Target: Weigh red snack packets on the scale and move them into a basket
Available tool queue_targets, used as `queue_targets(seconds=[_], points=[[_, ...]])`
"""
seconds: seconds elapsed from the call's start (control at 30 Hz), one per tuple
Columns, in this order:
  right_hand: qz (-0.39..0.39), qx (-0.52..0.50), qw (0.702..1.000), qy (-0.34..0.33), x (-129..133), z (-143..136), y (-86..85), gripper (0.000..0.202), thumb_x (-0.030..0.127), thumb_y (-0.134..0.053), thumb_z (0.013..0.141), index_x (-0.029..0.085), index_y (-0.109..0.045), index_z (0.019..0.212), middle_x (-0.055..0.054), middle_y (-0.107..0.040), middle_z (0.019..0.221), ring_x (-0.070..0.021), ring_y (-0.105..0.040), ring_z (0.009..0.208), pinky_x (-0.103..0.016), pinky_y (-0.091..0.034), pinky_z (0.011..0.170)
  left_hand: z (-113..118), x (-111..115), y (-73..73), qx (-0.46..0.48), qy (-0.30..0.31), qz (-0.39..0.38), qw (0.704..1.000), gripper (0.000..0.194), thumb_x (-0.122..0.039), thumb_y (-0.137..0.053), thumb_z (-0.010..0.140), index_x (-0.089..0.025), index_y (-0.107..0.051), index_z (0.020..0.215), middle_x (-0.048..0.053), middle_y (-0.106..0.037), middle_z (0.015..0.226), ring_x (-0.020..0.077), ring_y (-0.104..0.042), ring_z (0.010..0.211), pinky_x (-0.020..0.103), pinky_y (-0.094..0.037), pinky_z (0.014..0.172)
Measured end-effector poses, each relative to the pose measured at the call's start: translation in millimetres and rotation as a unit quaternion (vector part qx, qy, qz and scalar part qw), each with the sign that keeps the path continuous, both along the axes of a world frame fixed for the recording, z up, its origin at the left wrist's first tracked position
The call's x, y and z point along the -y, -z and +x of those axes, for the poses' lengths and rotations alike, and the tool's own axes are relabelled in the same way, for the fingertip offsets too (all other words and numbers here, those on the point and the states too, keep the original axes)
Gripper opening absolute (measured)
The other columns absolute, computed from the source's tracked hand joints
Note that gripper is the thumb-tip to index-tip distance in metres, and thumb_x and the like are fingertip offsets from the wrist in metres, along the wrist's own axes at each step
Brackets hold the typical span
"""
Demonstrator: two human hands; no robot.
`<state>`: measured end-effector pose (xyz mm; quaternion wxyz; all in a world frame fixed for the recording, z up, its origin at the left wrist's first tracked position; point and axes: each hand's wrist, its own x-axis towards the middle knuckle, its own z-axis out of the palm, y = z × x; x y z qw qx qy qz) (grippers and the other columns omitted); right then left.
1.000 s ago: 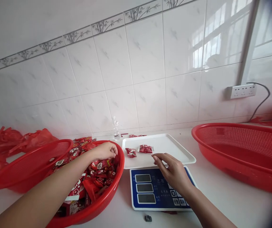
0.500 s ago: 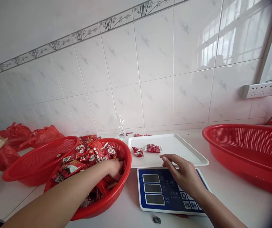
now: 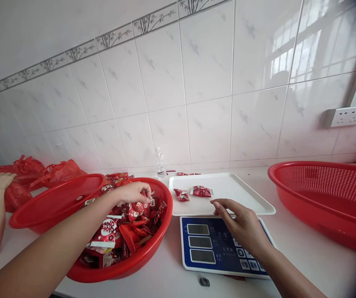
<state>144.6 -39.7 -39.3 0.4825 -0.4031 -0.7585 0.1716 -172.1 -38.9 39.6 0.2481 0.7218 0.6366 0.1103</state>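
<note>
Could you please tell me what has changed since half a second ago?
The left hand has risen out of the red packets in the basket; whether it grips one is unclear. The right hand still hovers by the scale, and the two packets stay on the white tray.

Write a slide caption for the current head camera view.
Left hand over a basket of red packets, right hand above a blue scale, with two packets on the white tray behind.
</note>
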Motion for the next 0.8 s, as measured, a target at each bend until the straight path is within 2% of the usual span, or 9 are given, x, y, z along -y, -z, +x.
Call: queue_targets(seconds=[0.07,0.17,0.33,0.43,0.6,0.7,0.8], points=[[-0.002,0.001,1.000,0.001,0,0,0.1,0.037,0.051,-0.038,0.085,0.023,-0.062,0.081,-0.004,-0.066,0.072,-0.0187,-0.062,0.067,-0.027,-0.049,0.055,-2,3,-7.1,0.023,-0.017,0.006,1.000,0.022,-0.030,-0.060,0.065,-0.018,-0.057,0.084,-0.001,-0.059,0.080,0.0121,-0.051,0.066,0.020,-0.038,0.055],[-0.003,-0.002,1.000,0.000,0,0,-0.3,0.037,0.051,-0.038,0.085,0.023,-0.061,0.081,-0.005,-0.066,0.072,-0.0190,-0.062,0.067,-0.028,-0.050,0.055,-1,4,-10.0,0.009,-0.028,0.002,1.000,0.027,-0.031,-0.058,0.067,-0.020,-0.059,0.091,-0.002,-0.058,0.079,0.0105,-0.048,0.059,0.019,-0.034,0.050],[-0.003,-0.005,1.000,0.002,-1,-1,-0.8,0.038,0.052,-0.038,0.085,0.023,-0.062,0.080,-0.005,-0.066,0.071,-0.0190,-0.062,0.067,-0.026,-0.049,0.053,10,1,-8.2,-0.004,-0.023,0.003,1.000,0.026,-0.031,-0.057,0.067,-0.021,-0.058,0.090,-0.003,-0.059,0.071,0.0132,-0.053,0.062,0.021,-0.038,0.054],[-0.006,-0.010,1.000,0.001,-2,0,0.1,0.037,0.051,-0.038,0.085,0.022,-0.062,0.080,-0.005,-0.066,0.072,-0.0187,-0.062,0.067,-0.025,-0.048,0.052,16,0,-11.7,0.024,-0.042,-0.012,0.999,0.026,-0.033,-0.057,0.067,-0.021,-0.056,0.091,-0.004,-0.055,0.060,0.0139,-0.053,0.054,0.021,-0.037,0.048],[-0.010,-0.014,1.000,0.000,-2,0,1.5,0.035,0.049,-0.039,0.085,0.022,-0.062,0.082,-0.005,-0.066,0.073,-0.0177,-0.061,0.067,-0.024,-0.047,0.051,23,-2,-20.9,0.057,-0.069,0.006,0.996,0.026,-0.034,-0.061,0.068,-0.020,-0.057,0.089,-0.004,-0.052,0.058,0.0131,-0.053,0.052,0.019,-0.032,0.041],[-0.004,-0.014,1.000,-0.001,-2,0,0.9,0.034,0.048,-0.039,0.086,0.022,-0.062,0.082,-0.004,-0.065,0.072,-0.0173,-0.060,0.067,-0.024,-0.046,0.050,39,-6,-23.0,0.125,-0.088,0.012,0.988,0.030,-0.036,-0.061,0.071,-0.019,-0.056,0.095,-0.002,-0.055,0.061,0.0127,-0.055,0.055,0.019,-0.036,0.045],[-0.005,-0.013,1.000,0.004,-3,0,0.7,0.035,0.048,-0.038,0.086,0.022,-0.061,0.081,-0.004,-0.065,0.070,-0.0171,-0.059,0.066,-0.024,-0.045,0.050,68,-12,-21.0,0.195,-0.088,0.013,0.977,0.031,-0.036,-0.058,0.076,-0.020,-0.055,0.102,-0.001,-0.058,0.070,0.0120,-0.057,0.061,0.021,-0.040,0.052]])
